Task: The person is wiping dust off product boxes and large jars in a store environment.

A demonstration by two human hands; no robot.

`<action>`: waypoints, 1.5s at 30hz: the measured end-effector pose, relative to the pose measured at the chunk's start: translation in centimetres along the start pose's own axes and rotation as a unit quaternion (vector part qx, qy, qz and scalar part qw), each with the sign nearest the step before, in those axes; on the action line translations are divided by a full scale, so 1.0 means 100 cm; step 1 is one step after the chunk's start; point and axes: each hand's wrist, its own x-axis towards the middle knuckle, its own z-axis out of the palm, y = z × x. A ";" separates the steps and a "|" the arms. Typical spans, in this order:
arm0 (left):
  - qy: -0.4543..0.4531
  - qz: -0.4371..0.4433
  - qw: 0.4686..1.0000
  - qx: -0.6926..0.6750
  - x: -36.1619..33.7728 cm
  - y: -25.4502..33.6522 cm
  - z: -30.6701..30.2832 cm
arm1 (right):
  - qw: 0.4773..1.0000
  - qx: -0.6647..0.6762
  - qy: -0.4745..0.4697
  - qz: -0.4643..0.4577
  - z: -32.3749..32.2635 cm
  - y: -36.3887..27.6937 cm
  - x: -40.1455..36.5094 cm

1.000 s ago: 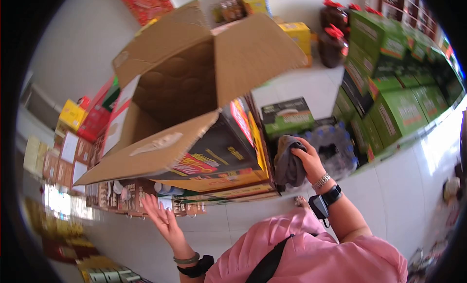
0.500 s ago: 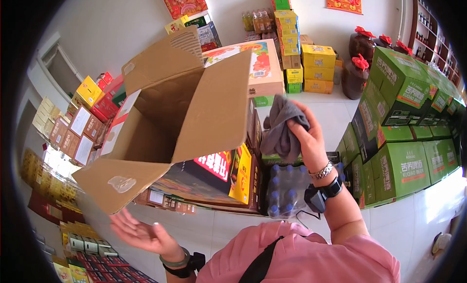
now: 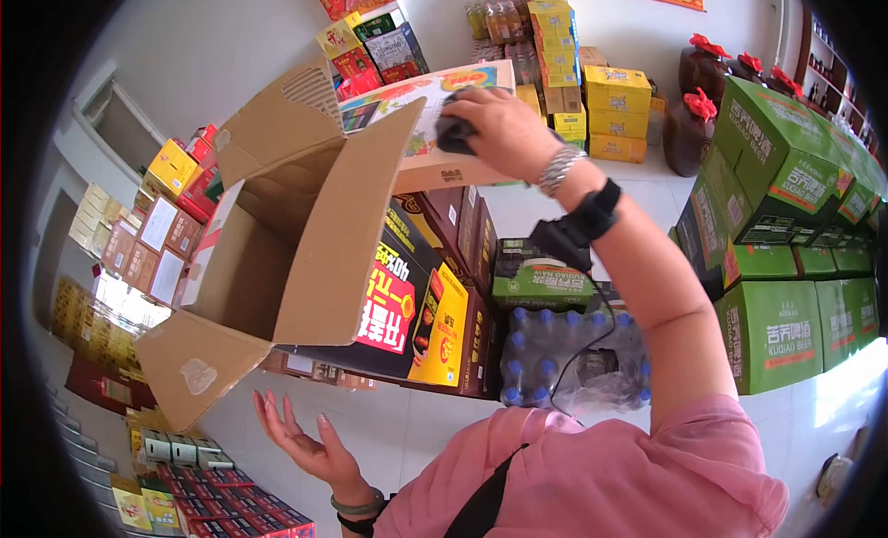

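We record the right hand [image 3: 507, 129] raised at the top of a stack of cartons, with its fingers [image 3: 474, 103] clenched around a dark grey cloth [image 3: 453, 133]. The cloth is bunched under the hand and pressed onto the upper face of a printed carton [image 3: 430, 168], near that carton's right end. The printed carton is the topmost item of the stack. The right wrist carries a metal bracelet and a black strap-mounted device [image 3: 592, 219], from which a thin cable hangs.

The left hand [image 3: 310, 445] is low in the view, palm up, its fingers released and spread. It grasps nothing and touches nothing. It sits just beneath the lowest flap of an open cardboard box [image 3: 342, 233].

We note that the open cardboard box is tipped on its side, its mouth towards the camera and all flaps splayed. Its right flap overlaps the left end of the printed carton in the view. We cannot tell whether the two touch.

Below the printed carton stands a black and yellow carton [image 3: 412, 307] bearing red characters. To its right, a shrink-wrapped pack of water bottles [image 3: 555, 362] rests on the tiled floor [image 3: 416, 427]. Green cartons [image 3: 786, 325] are stacked along the right side. Yellow cartons [image 3: 615, 98] and dark jars [image 3: 694, 131] with red tops stand behind, against the far wall.
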 end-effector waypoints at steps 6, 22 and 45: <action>-0.002 -0.050 0.999 0.012 -0.008 0.008 0.003 | 0.991 -0.051 -0.031 -0.121 0.023 -0.068 0.019; -0.039 -0.077 0.996 0.003 -0.022 0.004 0.019 | 0.882 0.312 -0.167 0.312 0.024 0.009 -0.256; -0.163 -0.190 0.961 0.117 -0.066 -0.025 0.017 | 0.944 0.073 -0.085 0.310 0.282 0.057 -0.321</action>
